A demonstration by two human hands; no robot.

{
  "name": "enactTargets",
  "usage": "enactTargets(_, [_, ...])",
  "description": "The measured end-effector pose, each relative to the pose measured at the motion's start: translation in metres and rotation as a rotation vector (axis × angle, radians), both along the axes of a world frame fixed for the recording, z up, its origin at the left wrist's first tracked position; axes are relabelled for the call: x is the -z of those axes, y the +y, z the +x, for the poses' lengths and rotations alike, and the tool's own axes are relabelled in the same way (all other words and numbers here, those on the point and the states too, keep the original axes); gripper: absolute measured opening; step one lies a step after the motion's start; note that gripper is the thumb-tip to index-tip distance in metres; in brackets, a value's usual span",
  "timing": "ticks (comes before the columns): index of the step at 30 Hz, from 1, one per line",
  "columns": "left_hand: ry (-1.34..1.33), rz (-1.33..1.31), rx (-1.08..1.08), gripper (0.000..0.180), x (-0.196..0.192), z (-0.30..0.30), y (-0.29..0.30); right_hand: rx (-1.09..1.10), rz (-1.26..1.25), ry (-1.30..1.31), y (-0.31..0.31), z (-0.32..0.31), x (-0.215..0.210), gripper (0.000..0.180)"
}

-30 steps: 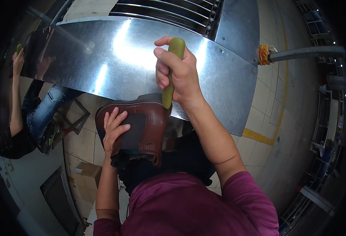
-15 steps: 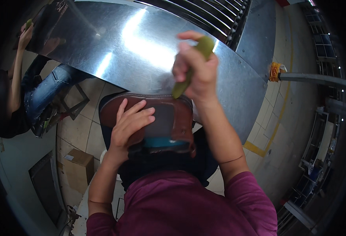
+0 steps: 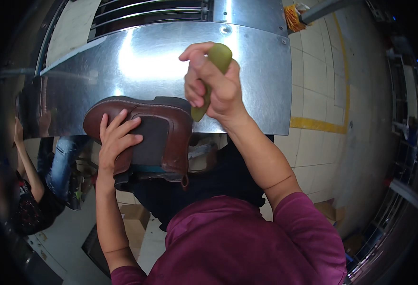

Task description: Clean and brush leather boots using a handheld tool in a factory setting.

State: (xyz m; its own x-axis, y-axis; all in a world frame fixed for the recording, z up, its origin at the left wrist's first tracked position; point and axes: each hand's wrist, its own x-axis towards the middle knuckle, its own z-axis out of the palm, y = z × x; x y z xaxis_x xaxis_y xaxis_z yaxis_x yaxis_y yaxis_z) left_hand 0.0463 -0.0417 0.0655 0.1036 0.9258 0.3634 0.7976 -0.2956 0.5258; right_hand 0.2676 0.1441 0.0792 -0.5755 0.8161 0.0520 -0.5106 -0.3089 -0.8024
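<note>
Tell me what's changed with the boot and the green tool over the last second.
The right hand has lifted the green-handled tool slightly, its tip now at the brown boot's heel edge. The left hand shifted toward the boot's side panel. Both grips stayed, and the boot still lies against the metal sheet.

the right hand (image 3: 213,85) wraps the green tool (image 3: 213,76), hiding its middle; its lower tip vanishes behind the brown boot (image 3: 147,137). the left hand (image 3: 116,140) covers part of the boot's side. left of the boot, another person (image 3: 33,190) is dim and blurred.
</note>
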Motion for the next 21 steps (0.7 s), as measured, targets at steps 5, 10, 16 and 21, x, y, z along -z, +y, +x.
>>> enactTargets(5, [-0.015, -0.06, -0.016, 0.019, -0.001, 0.001, 0.003, -0.061, -0.062, -0.018, 0.007, -0.003, 0.008, 0.025])
enactTargets(10, [-0.078, -0.034, -0.033, 0.016, -0.005, 0.003, 0.006, -0.2, -0.096, -0.091, 0.019, -0.022, 0.008, 0.028])
enactTargets(16, [-0.094, -0.026, -0.053, 0.019, -0.006, 0.004, 0.008, -0.258, -0.135, -0.182, 0.025, -0.036, 0.01, 0.029])
enactTargets(21, [-0.117, -0.021, -0.05, 0.018, -0.005, 0.006, 0.006, -0.313, -0.21, -0.236, 0.034, -0.053, 0.006, 0.029])
